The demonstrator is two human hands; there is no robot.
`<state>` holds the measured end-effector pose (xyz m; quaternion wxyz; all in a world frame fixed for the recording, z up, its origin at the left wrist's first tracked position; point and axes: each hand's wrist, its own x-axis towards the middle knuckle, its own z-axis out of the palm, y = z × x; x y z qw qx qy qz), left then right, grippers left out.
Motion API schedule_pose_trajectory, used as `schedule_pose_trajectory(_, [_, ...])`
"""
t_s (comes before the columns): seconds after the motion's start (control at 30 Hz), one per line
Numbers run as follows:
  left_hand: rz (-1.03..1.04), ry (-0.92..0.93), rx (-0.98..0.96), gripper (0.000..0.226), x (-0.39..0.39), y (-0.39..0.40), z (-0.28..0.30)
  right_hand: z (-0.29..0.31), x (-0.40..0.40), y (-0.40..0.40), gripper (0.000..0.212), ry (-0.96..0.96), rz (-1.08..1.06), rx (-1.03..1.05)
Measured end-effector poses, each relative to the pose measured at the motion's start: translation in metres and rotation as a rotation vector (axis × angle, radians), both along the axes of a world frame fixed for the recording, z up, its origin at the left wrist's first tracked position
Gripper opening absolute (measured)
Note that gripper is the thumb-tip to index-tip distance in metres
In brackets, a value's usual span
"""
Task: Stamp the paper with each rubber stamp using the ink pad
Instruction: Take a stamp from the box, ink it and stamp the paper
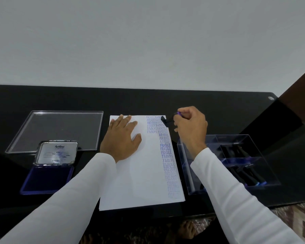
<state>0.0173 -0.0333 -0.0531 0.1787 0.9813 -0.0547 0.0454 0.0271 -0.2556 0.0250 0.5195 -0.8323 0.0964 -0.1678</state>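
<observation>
A white sheet of paper [139,173] lies on the black table, with a column of blue stamped words down its right side. My left hand [121,138] lies flat on the paper's upper left part, fingers straight. My right hand [192,127] grips a black rubber stamp [166,120] with a purple top, tilted just above the paper's top right corner. The open ink pad [46,178], blue with its metal lid raised, sits at the left.
A clear plastic lid [60,131] lies behind the ink pad. At the right stands a clear compartment box [236,164] holding several black stamps. The table's near edge runs just below the paper.
</observation>
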Motion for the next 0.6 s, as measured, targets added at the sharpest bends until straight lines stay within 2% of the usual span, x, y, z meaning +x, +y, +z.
schedule_pose_trajectory(0.1, [0.002, 0.001, -0.005, 0.06, 0.0001, -0.0002, 0.0002, -0.0003, -0.0004, -0.0025, 0.011, 0.018, -0.023, 0.053])
schedule_pose_trajectory(0.37, [0.0, 0.007, -0.007, 0.067, 0.0014, 0.0007, -0.0003, -0.0065, -0.0006, -0.0012, 0.01, 0.044, -0.013, 0.04])
schedule_pose_trajectory(0.6, [0.001, 0.005, -0.003, 0.062, 0.0009, 0.0002, 0.0, -0.009, 0.001, -0.0003, 0.012, 0.049, -0.008, 0.025])
